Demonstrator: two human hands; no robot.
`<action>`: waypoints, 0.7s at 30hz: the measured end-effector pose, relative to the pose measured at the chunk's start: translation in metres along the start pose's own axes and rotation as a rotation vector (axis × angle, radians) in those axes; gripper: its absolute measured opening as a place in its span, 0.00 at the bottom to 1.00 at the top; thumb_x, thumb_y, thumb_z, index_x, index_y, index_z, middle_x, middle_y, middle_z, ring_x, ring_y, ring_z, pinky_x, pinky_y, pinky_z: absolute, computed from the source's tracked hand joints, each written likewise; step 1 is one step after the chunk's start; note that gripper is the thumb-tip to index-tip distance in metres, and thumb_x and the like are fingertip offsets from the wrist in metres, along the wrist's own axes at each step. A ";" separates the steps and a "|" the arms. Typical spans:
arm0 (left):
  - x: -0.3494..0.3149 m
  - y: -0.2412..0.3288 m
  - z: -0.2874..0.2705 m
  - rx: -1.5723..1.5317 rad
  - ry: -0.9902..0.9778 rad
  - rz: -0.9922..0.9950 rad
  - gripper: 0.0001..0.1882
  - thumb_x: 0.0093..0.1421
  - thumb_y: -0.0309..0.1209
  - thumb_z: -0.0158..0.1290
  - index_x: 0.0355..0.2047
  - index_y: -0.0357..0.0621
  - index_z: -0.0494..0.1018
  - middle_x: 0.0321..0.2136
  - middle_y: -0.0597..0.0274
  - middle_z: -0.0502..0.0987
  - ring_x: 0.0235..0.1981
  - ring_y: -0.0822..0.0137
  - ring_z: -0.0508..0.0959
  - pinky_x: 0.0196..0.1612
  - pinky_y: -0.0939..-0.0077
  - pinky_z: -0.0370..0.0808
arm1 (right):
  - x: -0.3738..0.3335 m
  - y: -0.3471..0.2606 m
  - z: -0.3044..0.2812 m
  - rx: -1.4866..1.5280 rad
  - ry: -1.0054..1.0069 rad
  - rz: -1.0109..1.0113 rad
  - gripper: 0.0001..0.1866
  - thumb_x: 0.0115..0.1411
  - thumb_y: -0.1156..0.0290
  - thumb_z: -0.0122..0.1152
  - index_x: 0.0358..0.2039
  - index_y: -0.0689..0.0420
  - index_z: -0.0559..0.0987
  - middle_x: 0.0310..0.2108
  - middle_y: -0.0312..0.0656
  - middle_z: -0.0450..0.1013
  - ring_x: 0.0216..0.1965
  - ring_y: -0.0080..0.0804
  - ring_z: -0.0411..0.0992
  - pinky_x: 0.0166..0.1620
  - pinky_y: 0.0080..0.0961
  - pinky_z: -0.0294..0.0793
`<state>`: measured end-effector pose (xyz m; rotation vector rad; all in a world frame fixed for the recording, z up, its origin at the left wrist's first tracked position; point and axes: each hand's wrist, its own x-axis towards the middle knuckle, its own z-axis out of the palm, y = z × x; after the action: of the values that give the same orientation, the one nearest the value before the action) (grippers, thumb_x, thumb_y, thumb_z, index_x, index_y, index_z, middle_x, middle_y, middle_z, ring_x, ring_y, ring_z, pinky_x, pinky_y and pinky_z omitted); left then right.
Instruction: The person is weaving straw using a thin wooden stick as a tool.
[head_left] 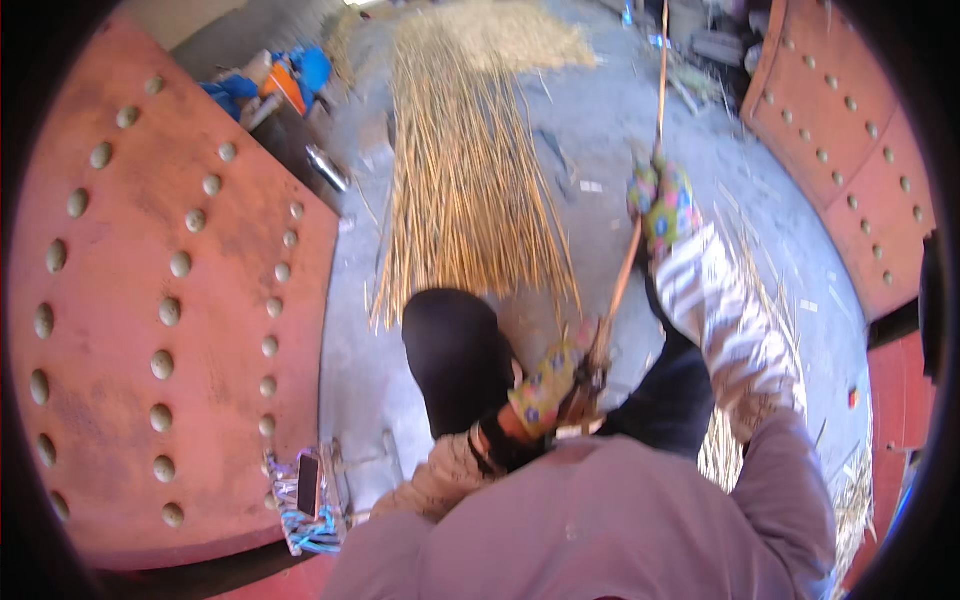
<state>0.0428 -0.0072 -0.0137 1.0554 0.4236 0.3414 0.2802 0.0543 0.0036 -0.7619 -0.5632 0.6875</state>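
A long, thin brown stalk (625,268) runs from near my lap up toward the top of the view. My right hand (668,205), in a flowered glove, is closed around its middle. Close to my body, my left hand (550,388), in a similar glove, closes on the stalk's lower end; its fingers are partly blurred, and darker material beside them is hard to make out. In front of my knees, a broad layer of straw-coloured stalks (465,190) lies lengthwise on the grey floor (600,130).
Red studded doors stand on the left (120,330) and right (850,110). By the left door are a metal flask (327,168), blue and orange cloth (285,85), and a small stool (310,535) with a phone (310,486). Pale straw (520,35) covers the far floor.
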 end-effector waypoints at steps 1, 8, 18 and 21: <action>0.011 0.008 0.000 -0.166 0.058 -0.233 0.20 0.53 0.52 0.41 0.25 0.48 0.65 0.14 0.70 0.65 0.14 0.77 0.65 0.15 0.84 0.61 | -0.012 0.000 0.003 -0.010 -0.035 -0.044 0.17 0.57 0.57 0.33 0.25 0.56 0.65 0.12 0.29 0.53 0.11 0.19 0.51 0.12 0.15 0.52; 0.040 0.010 0.011 -0.200 0.223 -0.185 0.20 0.54 0.51 0.40 0.28 0.47 0.65 0.14 0.70 0.66 0.12 0.77 0.66 0.14 0.84 0.62 | -0.049 0.017 -0.012 -0.066 -0.296 0.418 0.12 0.57 0.59 0.41 0.34 0.53 0.66 0.24 0.33 0.65 0.21 0.25 0.63 0.24 0.19 0.63; 0.112 0.044 0.041 -0.234 0.525 0.143 0.19 0.52 0.49 0.44 0.18 0.47 0.65 0.09 0.70 0.64 0.09 0.77 0.65 0.09 0.83 0.60 | -0.159 0.010 -0.068 -1.464 -0.464 -0.344 0.12 0.54 0.60 0.47 0.32 0.54 0.70 0.16 0.28 0.62 0.16 0.20 0.60 0.17 0.18 0.59; 0.123 0.030 0.054 -0.312 0.590 0.169 0.19 0.52 0.49 0.44 0.18 0.47 0.65 0.09 0.70 0.64 0.09 0.76 0.65 0.09 0.83 0.60 | -0.150 -0.016 -0.045 -0.093 -0.045 0.609 0.06 0.54 0.70 0.45 0.26 0.57 0.70 0.15 0.34 0.63 0.14 0.25 0.60 0.15 0.18 0.56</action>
<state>0.1743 0.0225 0.0150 0.6716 0.7807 0.8506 0.2189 -0.0837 -0.0431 -1.0201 -0.4021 1.2475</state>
